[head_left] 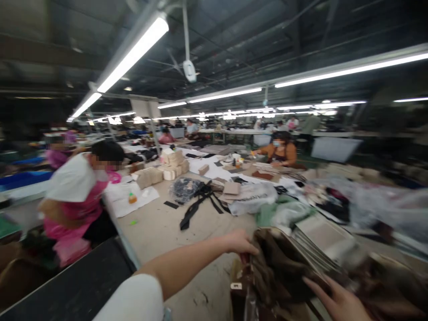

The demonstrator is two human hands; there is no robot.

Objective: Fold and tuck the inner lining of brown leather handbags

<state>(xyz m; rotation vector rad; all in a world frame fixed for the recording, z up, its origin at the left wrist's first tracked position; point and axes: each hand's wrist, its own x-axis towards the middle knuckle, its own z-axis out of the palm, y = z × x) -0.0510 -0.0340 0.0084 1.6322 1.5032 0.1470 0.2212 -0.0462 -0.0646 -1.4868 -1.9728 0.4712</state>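
At the lower right, a dark brown bag [281,272] stands with its mouth spread and its soft brown lining showing. A small light metal plate [236,286] sits on its left side. My left hand [240,243] is closed on the bag's upper left edge, with the fingertips hidden behind the material. On the opposite side, my right hand [339,299] has the rim between its fingers, one finger lying against the lining. The bag's lower part falls outside the picture, and motion blurs the right hand slightly.
Beside the bag lie stacked pale panels [324,236] and green cloth [284,209]. Black straps [197,205], a plastic-wrapped bundle [185,189] and a small glue bottle [132,198] are on the table [154,232]. One co-worker [76,191] bends at the left; another [281,151] works across.
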